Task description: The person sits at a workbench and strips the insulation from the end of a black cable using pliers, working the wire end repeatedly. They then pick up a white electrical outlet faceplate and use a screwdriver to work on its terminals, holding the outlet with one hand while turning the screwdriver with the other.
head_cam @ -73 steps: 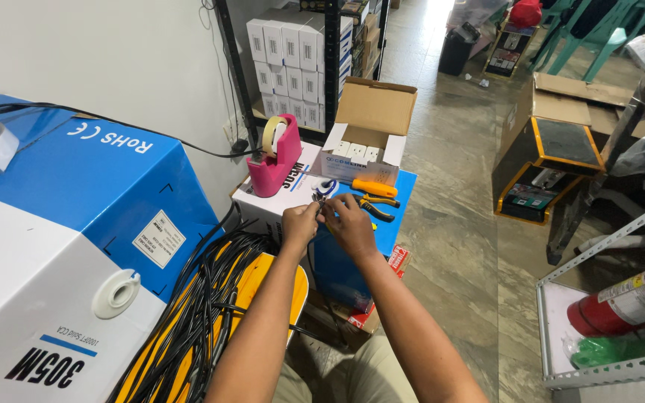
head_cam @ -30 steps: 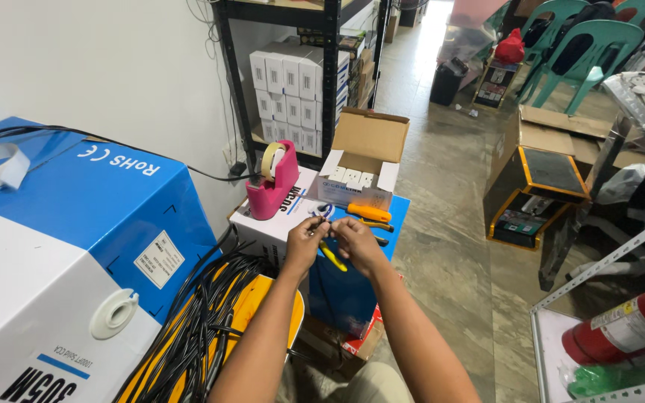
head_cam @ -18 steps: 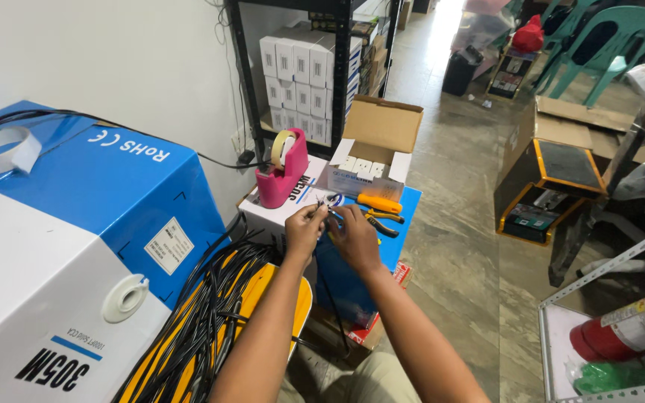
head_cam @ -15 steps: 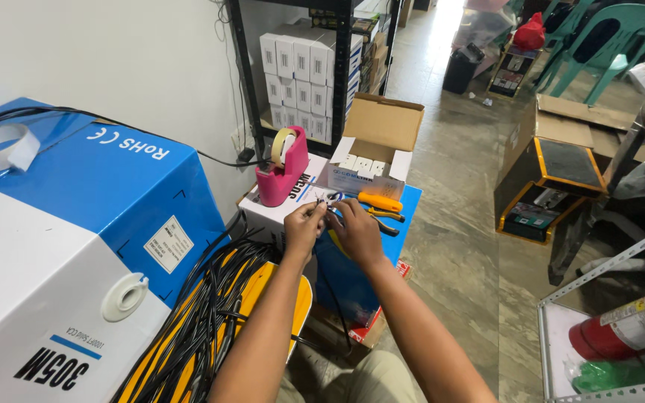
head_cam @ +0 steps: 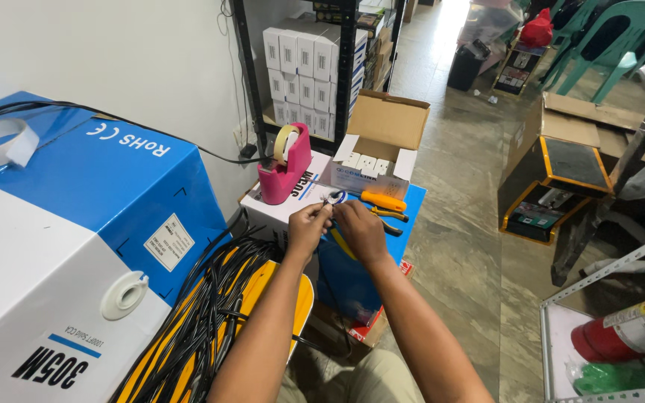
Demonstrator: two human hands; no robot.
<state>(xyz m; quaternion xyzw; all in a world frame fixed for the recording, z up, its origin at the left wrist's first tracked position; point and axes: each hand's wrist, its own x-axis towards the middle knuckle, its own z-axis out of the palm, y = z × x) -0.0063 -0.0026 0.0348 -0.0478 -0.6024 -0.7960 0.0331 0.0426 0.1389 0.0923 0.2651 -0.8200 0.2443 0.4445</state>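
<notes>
Cluttered storeroom floor surrounds stacked boxes (head_cam: pixel 293 213) where left hand (head_cam: pixel 309 227) and right hand (head_cam: pixel 360 227) pinch a cable end (head_cam: pixel 333 198), wires fanned and seemingly bare, orange crimper (head_cam: pixel 382 201) lying untouched just beside.

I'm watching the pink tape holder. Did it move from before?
No. The pink tape dispenser sits on the same white box, beside the open cardboard box; only the camera shifted.

Between my left hand (head_cam: pixel 309 224) and my right hand (head_cam: pixel 360 227): thin wire ends (head_cam: pixel 332 198), white and blue. Behind them: a pink tape dispenser (head_cam: pixel 287 170) with a cream roll, and orange-handled pliers (head_cam: pixel 382 203) on a blue box top (head_cam: pixel 404 224). At my left: a blue-and-white carton (head_cam: pixel 76 246) and black cables (head_cam: pixel 210 321) over a yellow spool. At lower right: a red extinguisher (head_cam: pixel 628 336).
</notes>
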